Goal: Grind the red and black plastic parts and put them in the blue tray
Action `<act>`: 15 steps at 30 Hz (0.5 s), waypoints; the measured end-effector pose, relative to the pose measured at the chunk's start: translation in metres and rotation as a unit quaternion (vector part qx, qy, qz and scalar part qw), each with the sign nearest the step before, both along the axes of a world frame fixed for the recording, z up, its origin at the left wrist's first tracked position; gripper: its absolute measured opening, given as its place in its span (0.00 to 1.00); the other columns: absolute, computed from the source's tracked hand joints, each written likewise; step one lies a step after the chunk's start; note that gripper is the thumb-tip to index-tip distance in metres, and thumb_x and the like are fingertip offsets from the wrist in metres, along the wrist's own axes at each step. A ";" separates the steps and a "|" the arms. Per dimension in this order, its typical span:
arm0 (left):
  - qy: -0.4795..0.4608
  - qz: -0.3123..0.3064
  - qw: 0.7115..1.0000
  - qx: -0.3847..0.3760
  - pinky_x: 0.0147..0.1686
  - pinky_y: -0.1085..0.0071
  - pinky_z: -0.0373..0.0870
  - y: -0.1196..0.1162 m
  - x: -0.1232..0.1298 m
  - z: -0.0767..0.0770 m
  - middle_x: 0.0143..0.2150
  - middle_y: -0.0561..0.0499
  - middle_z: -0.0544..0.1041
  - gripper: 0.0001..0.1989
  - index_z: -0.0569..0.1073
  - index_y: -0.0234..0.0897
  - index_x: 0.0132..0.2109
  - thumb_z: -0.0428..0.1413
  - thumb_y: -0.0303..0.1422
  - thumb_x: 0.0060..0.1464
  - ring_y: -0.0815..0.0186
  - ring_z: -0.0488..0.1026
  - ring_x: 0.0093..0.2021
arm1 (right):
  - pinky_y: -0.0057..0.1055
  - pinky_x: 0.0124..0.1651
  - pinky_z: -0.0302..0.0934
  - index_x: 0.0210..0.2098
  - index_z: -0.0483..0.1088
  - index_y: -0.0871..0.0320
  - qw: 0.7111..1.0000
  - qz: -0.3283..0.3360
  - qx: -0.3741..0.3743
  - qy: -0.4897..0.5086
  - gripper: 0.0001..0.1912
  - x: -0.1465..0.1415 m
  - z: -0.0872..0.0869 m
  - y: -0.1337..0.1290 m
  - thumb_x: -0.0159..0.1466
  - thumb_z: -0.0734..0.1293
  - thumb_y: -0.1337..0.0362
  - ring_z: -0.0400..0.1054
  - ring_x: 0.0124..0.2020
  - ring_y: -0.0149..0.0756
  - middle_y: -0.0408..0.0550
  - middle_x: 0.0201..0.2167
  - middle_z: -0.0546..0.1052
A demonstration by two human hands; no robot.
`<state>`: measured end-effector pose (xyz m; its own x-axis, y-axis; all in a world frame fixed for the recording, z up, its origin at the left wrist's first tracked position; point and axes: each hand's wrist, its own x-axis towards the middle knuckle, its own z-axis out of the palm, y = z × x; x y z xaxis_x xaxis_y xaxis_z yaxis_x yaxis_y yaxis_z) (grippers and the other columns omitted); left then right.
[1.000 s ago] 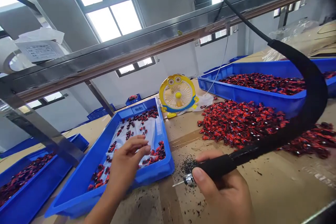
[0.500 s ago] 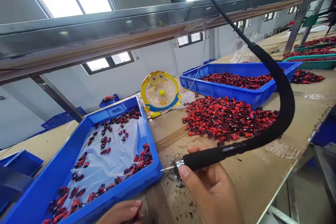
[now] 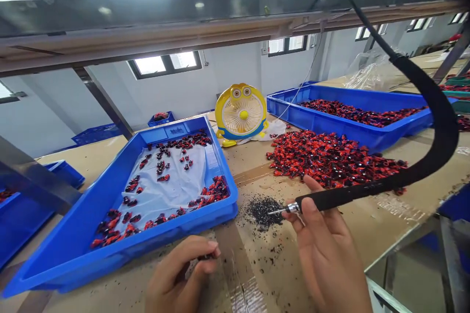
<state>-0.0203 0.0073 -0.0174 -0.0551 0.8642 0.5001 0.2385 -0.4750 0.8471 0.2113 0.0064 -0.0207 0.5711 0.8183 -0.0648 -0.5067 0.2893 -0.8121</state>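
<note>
In my right hand (image 3: 326,239) is a rotary grinder handpiece (image 3: 326,199) with a black foam sleeve, a metal collar and a thin bit. The bit points left, over a heap of black shavings (image 3: 265,210) on the table. A thick, black-sleeved cable (image 3: 438,112) curves up from the handpiece. My left hand (image 3: 187,269) is closed near the front edge of a blue tray (image 3: 205,220), its fingertips pinched on a small dark piece that is mostly hidden. Small red-and-black parts (image 3: 216,188) lie along that tray's edges and on its white plastic sheet (image 3: 174,195).
A large pile of red-and-black parts (image 3: 326,156) lies on the table (image 3: 293,274). Behind it stands another blue tray (image 3: 374,132) of them. A yellow fan (image 3: 242,113) stands between the trays. A metal beam (image 3: 183,10) crosses overhead, with a post (image 3: 105,102) at left.
The view has shifted, so most of the scene sits further right. My right hand and the handpiece have moved away from the tray corner, toward the right. More of my left hand shows.
</note>
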 end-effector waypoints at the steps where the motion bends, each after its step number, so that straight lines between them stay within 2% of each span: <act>1: 0.013 -0.013 1.000 0.004 0.37 0.71 0.83 0.002 -0.002 0.000 0.33 0.50 0.86 0.11 0.90 0.49 0.40 0.70 0.49 0.61 0.62 0.81 0.32 | 0.28 0.49 0.72 0.64 0.76 0.42 1.000 -0.006 -0.004 -0.010 0.35 0.002 -0.004 0.000 0.60 0.82 0.44 0.74 0.44 0.33 0.42 0.46 0.80; 4: 0.037 -0.029 0.999 -0.013 0.38 0.71 0.83 0.003 -0.006 -0.001 0.35 0.48 0.88 0.11 0.91 0.48 0.45 0.68 0.47 0.64 0.61 0.83 0.34 | 0.26 0.49 0.73 0.69 0.73 0.43 0.999 -0.020 -0.028 -0.038 0.43 0.004 -0.012 0.000 0.58 0.85 0.48 0.76 0.48 0.34 0.44 0.49 0.83; 6: 0.037 -0.019 0.998 -0.047 0.41 0.69 0.84 0.002 -0.008 -0.004 0.38 0.46 0.89 0.13 0.91 0.47 0.47 0.67 0.48 0.65 0.59 0.85 0.38 | 0.24 0.46 0.74 0.70 0.72 0.44 0.997 -0.014 -0.041 -0.059 0.46 0.001 -0.013 -0.001 0.56 0.86 0.50 0.78 0.46 0.34 0.45 0.50 0.85; 10: 0.031 -0.026 0.993 -0.112 0.50 0.67 0.84 -0.001 -0.010 -0.007 0.44 0.47 0.92 0.17 0.88 0.49 0.56 0.68 0.46 0.64 0.58 0.88 0.44 | 0.21 0.41 0.76 0.69 0.72 0.43 0.996 -0.006 -0.030 -0.088 0.42 -0.018 -0.010 -0.003 0.59 0.85 0.52 0.79 0.37 0.29 0.45 0.50 0.86; 12: 0.024 -0.033 0.989 -0.139 0.53 0.66 0.84 -0.001 -0.010 -0.006 0.45 0.46 0.92 0.16 0.88 0.49 0.56 0.69 0.45 0.64 0.58 0.88 0.46 | 0.22 0.41 0.77 0.68 0.73 0.45 0.996 -0.004 -0.012 -0.092 0.39 -0.032 -0.009 -0.005 0.60 0.84 0.52 0.81 0.37 0.30 0.47 0.52 0.86; 15: -0.014 -0.052 0.984 -0.173 0.50 0.67 0.84 0.000 -0.006 -0.002 0.46 0.45 0.92 0.12 0.89 0.45 0.47 0.70 0.45 0.62 0.58 0.88 0.44 | 0.24 0.41 0.79 0.66 0.72 0.45 0.995 0.003 0.013 -0.100 0.36 -0.053 -0.009 -0.008 0.62 0.83 0.55 0.82 0.35 0.30 0.49 0.52 0.87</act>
<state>-0.0261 0.0069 -0.0191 0.0327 0.9839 0.1756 0.1784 -0.1786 0.9676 0.1588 -0.0020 -0.0296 0.5652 0.8219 0.0716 -0.3376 0.3096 -0.8889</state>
